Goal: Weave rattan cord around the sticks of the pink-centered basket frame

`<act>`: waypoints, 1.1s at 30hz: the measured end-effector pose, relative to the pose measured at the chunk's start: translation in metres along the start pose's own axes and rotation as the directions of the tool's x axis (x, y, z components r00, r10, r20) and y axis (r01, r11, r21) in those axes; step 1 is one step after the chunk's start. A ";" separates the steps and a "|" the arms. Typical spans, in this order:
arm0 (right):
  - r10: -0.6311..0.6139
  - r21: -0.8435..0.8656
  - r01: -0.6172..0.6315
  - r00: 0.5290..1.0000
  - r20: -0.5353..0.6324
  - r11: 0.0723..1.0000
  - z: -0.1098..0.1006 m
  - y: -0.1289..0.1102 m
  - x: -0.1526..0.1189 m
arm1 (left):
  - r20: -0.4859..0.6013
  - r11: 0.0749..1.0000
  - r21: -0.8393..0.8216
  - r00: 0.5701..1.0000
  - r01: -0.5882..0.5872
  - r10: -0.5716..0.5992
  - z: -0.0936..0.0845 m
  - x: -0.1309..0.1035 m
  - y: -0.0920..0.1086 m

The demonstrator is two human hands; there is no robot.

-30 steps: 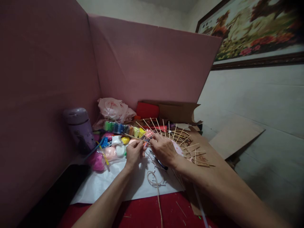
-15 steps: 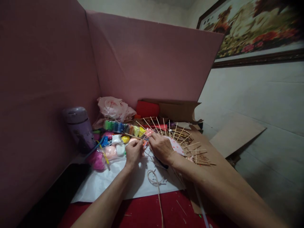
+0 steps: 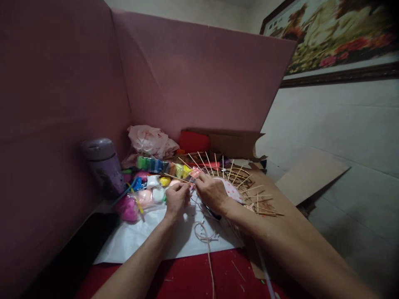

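- The left hand (image 3: 177, 199) was raised with its forearm slanting up from the lower left, thumb and fingers bunched by a thin stick (image 3: 178, 178); whether they gripped it could not be told.
- The right hand (image 3: 213, 194) reached in from the right, back upward, fingers curled down at the stick's near end; its hold was hidden.
- The dotted piece (image 3: 233, 192), ringed by fanned sticks (image 3: 209, 162), lay just beyond the right wrist.

no text is legible, the tiny dark marks (image 3: 275, 23) on the framed picture (image 3: 335, 39) included.
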State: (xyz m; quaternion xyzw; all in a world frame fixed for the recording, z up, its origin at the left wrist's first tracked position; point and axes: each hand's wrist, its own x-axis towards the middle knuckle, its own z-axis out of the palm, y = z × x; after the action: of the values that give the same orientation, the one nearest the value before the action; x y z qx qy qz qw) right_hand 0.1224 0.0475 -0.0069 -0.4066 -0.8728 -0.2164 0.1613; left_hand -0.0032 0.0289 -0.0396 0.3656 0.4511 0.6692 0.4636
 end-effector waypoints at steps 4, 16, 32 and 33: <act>0.006 0.002 -0.006 1.000 0.012 1.000 -0.001 0.000 0.001 | -0.005 1.000 -0.003 1.000 0.000 0.000 0.001 -0.002 0.001; 0.013 0.014 -0.014 0.999 0.047 1.000 -0.004 0.000 0.001 | -0.021 1.000 -0.003 1.000 0.003 -0.003 0.003 -0.003 0.002; 0.022 0.021 -0.023 0.998 0.052 1.000 -0.005 0.000 0.002 | -0.008 1.000 0.002 1.000 0.010 -0.010 0.003 -0.004 0.003; 0.021 0.021 -0.022 0.999 0.051 1.000 -0.005 0.000 0.002 | -0.011 1.000 0.003 1.000 0.010 -0.010 0.003 -0.004 0.003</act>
State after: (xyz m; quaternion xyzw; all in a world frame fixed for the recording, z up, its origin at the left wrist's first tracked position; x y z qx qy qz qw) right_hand 0.1217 0.0458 -0.0020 -0.4195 -0.8745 -0.1949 0.1460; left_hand 0.0003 0.0257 -0.0364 0.3603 0.4565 0.6682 0.4640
